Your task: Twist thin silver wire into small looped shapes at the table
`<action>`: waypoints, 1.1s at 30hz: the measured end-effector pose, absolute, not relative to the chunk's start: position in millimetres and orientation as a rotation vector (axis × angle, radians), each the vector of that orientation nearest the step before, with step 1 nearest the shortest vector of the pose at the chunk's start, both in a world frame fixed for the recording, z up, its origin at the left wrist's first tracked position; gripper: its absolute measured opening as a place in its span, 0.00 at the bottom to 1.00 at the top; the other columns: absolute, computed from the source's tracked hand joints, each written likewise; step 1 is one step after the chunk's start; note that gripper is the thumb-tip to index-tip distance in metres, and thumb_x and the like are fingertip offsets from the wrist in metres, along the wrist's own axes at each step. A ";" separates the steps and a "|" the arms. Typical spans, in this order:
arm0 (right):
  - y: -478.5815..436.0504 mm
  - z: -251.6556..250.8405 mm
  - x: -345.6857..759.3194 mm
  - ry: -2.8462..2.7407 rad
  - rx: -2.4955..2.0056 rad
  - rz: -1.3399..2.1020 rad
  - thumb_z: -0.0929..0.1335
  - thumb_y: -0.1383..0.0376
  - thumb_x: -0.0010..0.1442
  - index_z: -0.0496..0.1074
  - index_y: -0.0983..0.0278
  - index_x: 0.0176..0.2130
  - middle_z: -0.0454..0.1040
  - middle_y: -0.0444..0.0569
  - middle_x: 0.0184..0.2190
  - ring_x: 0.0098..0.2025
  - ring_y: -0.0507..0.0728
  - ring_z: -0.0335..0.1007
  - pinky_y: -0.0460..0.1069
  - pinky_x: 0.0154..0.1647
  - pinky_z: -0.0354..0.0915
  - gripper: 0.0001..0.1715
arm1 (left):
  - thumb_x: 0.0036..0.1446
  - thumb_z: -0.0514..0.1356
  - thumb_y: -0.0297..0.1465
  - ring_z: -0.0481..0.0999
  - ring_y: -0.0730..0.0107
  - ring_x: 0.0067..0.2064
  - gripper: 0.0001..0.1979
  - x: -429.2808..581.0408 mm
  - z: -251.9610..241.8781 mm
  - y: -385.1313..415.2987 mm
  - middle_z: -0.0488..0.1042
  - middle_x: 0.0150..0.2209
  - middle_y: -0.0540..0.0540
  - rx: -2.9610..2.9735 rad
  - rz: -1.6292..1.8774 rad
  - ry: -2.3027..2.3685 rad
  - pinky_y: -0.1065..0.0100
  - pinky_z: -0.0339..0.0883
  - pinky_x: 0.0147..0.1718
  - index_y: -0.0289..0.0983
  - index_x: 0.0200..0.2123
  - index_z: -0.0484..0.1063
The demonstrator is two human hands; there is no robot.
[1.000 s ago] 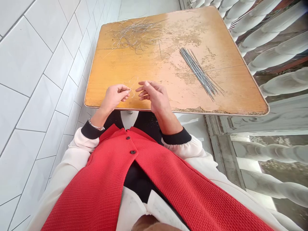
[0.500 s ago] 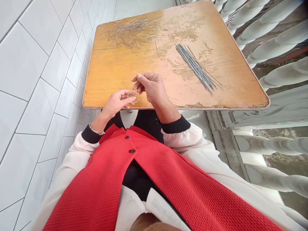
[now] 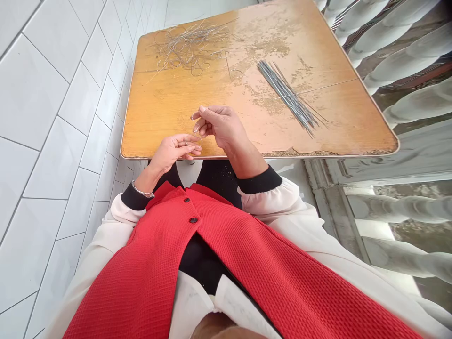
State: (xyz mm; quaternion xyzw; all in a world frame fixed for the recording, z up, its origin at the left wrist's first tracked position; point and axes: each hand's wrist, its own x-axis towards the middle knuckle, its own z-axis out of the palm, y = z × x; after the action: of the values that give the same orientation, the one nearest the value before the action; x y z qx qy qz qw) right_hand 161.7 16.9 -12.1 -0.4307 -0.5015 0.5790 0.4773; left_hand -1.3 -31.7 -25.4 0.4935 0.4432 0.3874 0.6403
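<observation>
Close to the table's near edge, my left hand (image 3: 176,149) pinches a thin, pale wire (image 3: 187,142) bent into a loop. My right hand (image 3: 222,125) grips the same wire from above and to the right, thumb against the forefinger. The loop's exact shape is partly covered by the fingers. Farther back lie a bundle of straight grey wires (image 3: 287,96) to the right and a tangled heap of looped wires (image 3: 192,44) to the left.
The wooden table (image 3: 169,103) has worn, peeling patches on its right half. One long wire (image 3: 328,86) crosses the bundle. White wall tiles (image 3: 42,89) rise at the left. White balusters (image 3: 399,66) line the right side.
The wire loop has turned between my hands and now looks narrower. My left hand's fingers have shifted slightly along it. The camera view has moved a little; the wires on the table lie as before.
</observation>
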 end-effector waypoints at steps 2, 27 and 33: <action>15.6 -12.4 162.9 -1.206 -1.055 1.394 0.73 0.49 0.61 0.76 0.64 0.31 0.76 0.46 0.22 0.20 0.48 0.66 0.44 0.22 0.63 0.21 | 0.58 0.62 0.21 0.83 0.75 0.33 0.07 -1.0 -24.0 -31.5 0.83 0.31 0.48 1.116 0.919 1.035 0.75 0.73 0.32 0.33 0.40 0.77; -16.7 -37.6 157.8 -1.747 -1.182 0.746 0.68 0.67 0.59 0.75 0.62 0.26 0.70 0.43 0.21 0.25 0.52 0.62 0.50 0.31 0.58 0.11 | 0.55 0.63 0.19 0.66 0.85 0.23 0.09 3.2 -1.5 -7.0 0.72 0.22 0.54 1.406 1.022 1.218 0.77 0.60 0.24 0.34 0.25 0.73; -15.3 -57.0 148.7 -1.703 -1.195 0.498 0.64 0.61 0.65 0.71 0.60 0.30 0.74 0.48 0.26 0.30 0.56 0.68 0.52 0.37 0.62 0.13 | 0.57 0.60 0.17 0.64 0.85 0.21 0.11 12.6 -10.6 -5.3 0.67 0.21 0.56 1.336 1.116 1.248 0.77 0.59 0.22 0.34 0.25 0.69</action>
State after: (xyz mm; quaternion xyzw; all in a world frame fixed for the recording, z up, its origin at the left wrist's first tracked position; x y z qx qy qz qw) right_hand 148.7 -15.3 -57.0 -0.4898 -0.6981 0.2044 0.4805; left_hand 12.6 -5.3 -10.6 0.5474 0.5113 0.4573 0.4794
